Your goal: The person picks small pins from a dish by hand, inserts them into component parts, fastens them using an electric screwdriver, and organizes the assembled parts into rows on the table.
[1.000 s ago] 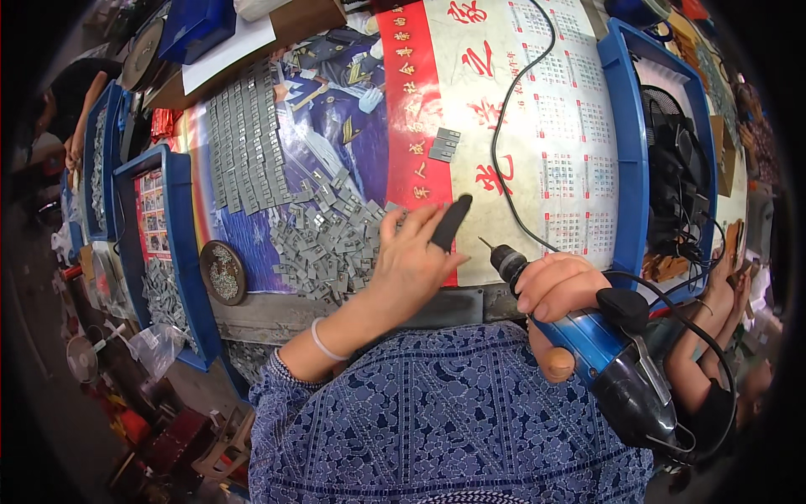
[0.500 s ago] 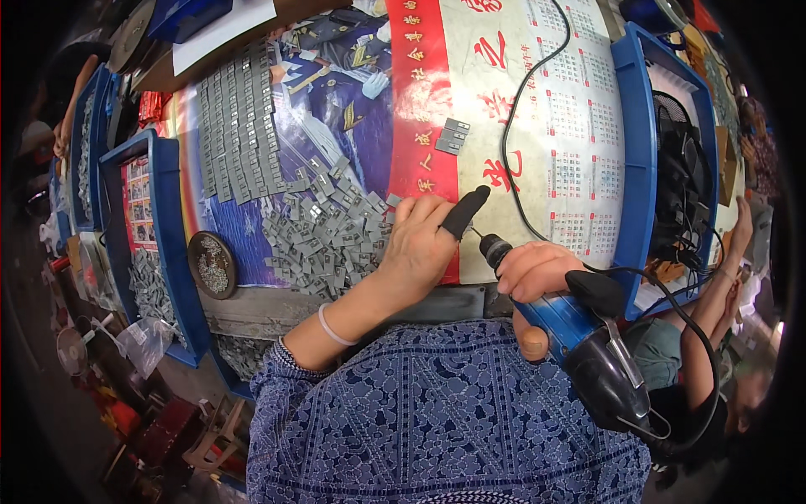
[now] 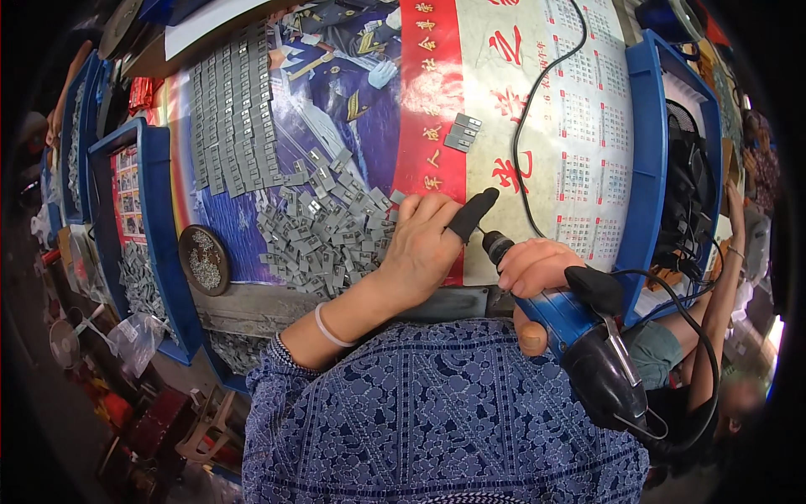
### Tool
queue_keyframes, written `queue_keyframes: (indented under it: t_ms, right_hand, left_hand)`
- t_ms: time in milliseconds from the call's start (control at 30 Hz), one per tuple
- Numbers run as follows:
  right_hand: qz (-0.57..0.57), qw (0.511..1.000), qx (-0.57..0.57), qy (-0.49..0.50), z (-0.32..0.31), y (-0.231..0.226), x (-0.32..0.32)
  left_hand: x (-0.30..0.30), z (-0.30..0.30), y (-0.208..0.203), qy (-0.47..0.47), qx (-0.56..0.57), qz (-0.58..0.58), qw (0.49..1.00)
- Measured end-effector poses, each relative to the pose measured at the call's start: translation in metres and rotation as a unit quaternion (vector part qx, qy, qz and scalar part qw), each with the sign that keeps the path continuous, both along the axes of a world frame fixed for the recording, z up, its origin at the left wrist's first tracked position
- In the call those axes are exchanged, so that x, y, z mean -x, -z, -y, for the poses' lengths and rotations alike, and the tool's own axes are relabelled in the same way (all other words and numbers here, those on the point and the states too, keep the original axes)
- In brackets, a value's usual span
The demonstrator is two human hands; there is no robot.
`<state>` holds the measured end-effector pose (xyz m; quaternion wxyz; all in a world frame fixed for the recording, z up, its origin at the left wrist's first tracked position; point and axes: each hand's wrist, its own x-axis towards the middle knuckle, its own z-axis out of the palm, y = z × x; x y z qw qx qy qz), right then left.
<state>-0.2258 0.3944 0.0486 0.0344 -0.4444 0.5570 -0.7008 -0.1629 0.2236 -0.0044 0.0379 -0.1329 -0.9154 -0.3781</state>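
My right hand [image 3: 539,270] is wrapped around a blue and black electric screwdriver [image 3: 561,319], whose thin bit points up and left. The bit's tip is close beside my left hand [image 3: 426,246]. That hand rests on the table with its fingers bent together, and a black finger cot [image 3: 475,212] covers one finger. Whatever the left fingers pinch is hidden beneath them. A loose heap of small grey flat pieces [image 3: 323,231] lies just left of this hand. Beyond the hands, a few grey pieces [image 3: 463,133] lie side by side.
Tight rows of grey pieces [image 3: 231,118] cover the table's far left. A round dish of tiny metal parts [image 3: 204,260] stands near a blue bin [image 3: 159,193]. The black power cord [image 3: 527,109] crosses the printed sheet. Another blue bin [image 3: 642,168] with black items stands right, near another person's arm [image 3: 724,252].
The view has shifted slightly, so the table and bins sit a little differently in it. Both hands and the screwdriver keep nearly the same pose.
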Motion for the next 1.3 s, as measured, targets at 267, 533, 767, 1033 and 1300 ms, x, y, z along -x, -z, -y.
queue_keyframes:
  t_ms: [267,533,767,1033,1300]
  right_hand:
    - [0.069,0.997,-0.028,-0.004,0.007,-0.010,-0.002]
    - [0.062,0.998,0.001,0.018,0.012,0.000,-0.009]
    - [0.085,0.994,0.060,0.013,0.021,0.008,-0.004]
    - [0.084,0.996,0.014,-0.014,0.024,0.001,0.006]
    - [0.066,0.997,-0.035,-0.015,0.017,-0.008,0.004]
  left_hand:
    - [0.000,0.001,-0.002,-0.023,-0.009,-0.002,1.000]
    - [0.001,0.000,0.000,-0.028,-0.034,-0.004,0.999]
    - [0.004,0.001,0.003,-0.025,-0.039,0.003,0.999]
    - [0.005,0.003,0.000,-0.019,-0.061,0.019,0.998]
    - [0.004,-0.002,-0.004,-0.033,-0.065,0.004,0.997]
